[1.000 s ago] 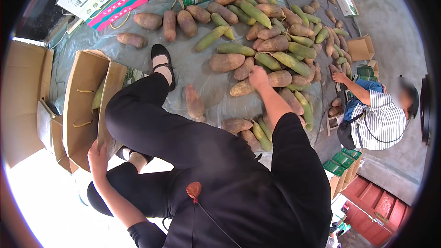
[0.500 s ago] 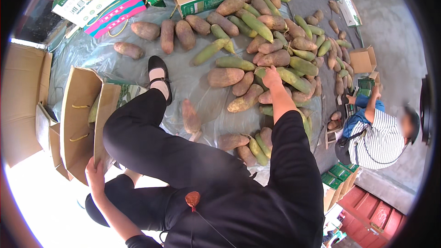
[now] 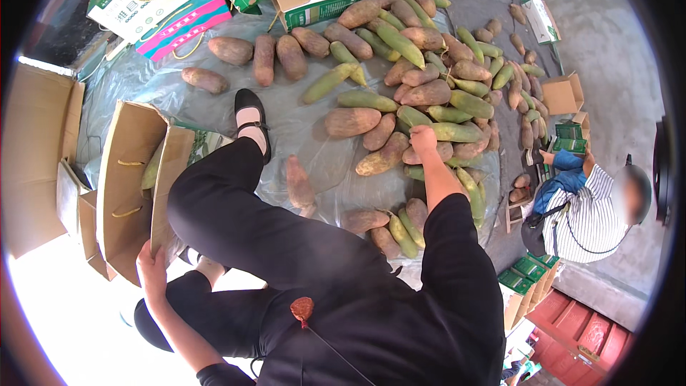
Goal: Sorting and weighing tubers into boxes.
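Observation:
My left hand [image 3: 151, 270] is closed on the near edge of an open cardboard carton [image 3: 126, 193] with yellow cord handles. Inside that carton a green radish [image 3: 151, 170] shows partly. Over the pile, my right hand [image 3: 424, 140] has its fingers closed at the left end of a long green radish [image 3: 457, 132]; its fingertips are partly hidden. Around it lie more green radishes [image 3: 471, 104] and reddish-brown, soil-dusted radishes [image 3: 382, 154]. One reddish radish [image 3: 299, 184] lies apart, beside my knee.
Green-and-white cartons [image 3: 325, 3] and a pink-striped box [image 3: 182, 25] stand at the far side. Clear plastic sheeting [image 3: 193, 111] covers the floor. A person in a striped top [image 3: 582, 225] sits at the right near more radishes and cartons [image 3: 563, 93].
My right hand has moved slightly nearer to me, and the green radish at it has turned more level. My left hand stays on the carton's edge. The other person has shifted slightly.

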The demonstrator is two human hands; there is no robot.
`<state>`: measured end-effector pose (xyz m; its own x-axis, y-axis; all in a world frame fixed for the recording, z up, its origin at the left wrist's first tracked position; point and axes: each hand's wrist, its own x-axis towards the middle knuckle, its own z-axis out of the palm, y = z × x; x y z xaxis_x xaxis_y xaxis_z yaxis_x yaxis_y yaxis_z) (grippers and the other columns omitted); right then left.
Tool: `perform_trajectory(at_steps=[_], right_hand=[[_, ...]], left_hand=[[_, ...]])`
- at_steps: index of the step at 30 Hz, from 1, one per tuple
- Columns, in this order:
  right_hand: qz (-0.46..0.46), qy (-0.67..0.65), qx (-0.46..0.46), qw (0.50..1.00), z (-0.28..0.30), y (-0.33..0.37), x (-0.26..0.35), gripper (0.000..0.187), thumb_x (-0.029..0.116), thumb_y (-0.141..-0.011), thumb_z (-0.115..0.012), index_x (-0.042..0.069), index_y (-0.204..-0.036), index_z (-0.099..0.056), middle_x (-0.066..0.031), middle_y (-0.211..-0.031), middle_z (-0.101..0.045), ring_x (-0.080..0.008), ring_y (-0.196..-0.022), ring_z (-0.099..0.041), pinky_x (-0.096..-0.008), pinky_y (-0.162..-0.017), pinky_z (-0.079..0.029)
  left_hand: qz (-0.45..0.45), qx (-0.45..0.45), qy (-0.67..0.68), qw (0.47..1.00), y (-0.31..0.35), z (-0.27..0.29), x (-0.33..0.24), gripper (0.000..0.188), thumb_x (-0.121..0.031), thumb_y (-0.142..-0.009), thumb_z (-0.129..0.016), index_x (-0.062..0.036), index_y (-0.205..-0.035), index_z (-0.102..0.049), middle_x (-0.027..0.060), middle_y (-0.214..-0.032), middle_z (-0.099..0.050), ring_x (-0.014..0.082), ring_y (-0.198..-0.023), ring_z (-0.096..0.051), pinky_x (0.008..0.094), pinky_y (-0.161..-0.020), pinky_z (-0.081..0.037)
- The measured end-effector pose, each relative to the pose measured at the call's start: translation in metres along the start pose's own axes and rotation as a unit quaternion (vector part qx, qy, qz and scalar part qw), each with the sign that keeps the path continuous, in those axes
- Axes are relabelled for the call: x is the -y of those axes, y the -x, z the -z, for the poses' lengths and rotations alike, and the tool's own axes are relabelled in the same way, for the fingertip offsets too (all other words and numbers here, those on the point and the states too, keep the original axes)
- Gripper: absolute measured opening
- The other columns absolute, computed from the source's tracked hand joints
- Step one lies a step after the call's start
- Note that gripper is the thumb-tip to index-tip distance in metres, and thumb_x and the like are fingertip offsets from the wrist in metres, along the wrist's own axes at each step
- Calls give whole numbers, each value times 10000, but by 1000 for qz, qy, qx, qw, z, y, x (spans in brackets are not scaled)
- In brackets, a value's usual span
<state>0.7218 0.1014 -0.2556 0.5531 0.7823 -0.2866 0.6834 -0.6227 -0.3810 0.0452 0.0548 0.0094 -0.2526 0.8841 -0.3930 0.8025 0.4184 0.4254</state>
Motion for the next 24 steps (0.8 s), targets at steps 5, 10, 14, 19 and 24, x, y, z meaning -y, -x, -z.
perform_trajectory(at_steps=[5,10,14,19,24], right_hand=[[16,-68,18,997,3,27,30,126,99,-733,-638,74,-838,-703,-168,-876,-677,-340,-846,-644,-409,-770,-512],[122,-54,-48,990,13,30,26,142,23,-783,-589,16,-914,-643,-128,-807,-662,-257,-692,-642,-374,-647,-514],[71,-216,11,974,14,21,30,163,-44,-817,-555,14,-970,-561,-75,-771,-595,-139,-542,-569,-274,-474,-466],[-4,-284,30,958,42,39,63,205,-32,-821,-530,9,-1013,-590,-39,-800,-570,-123,-581,-546,-257,-479,-443],[-7,-321,5,947,76,48,77,241,-28,-850,-517,11,-1072,-601,-52,-865,-614,-118,-642,-556,-253,-516,-450]], left_hand=[[-45,-12,9,999,6,3,18,270,-55,-827,-534,38,-1071,-605,210,-861,-648,332,-828,-635,378,-770,-472],[-32,-7,10,999,3,4,8,281,-91,-828,-555,37,-1073,-602,242,-950,-635,400,-917,-607,404,-801,-467],[-79,-44,-2,996,6,5,7,303,-114,-808,-577,12,-1080,-619,220,-988,-635,392,-949,-598,408,-822,-467],[-71,-50,12,996,18,18,9,303,-84,-787,-592,8,-1072,-633,206,-985,-641,361,-948,-613,383,-830,-472],[-69,-68,47,994,20,21,19,296,-104,-788,-626,-3,-1066,-639,195,-998,-648,351,-948,-616,378,-838,-473]])
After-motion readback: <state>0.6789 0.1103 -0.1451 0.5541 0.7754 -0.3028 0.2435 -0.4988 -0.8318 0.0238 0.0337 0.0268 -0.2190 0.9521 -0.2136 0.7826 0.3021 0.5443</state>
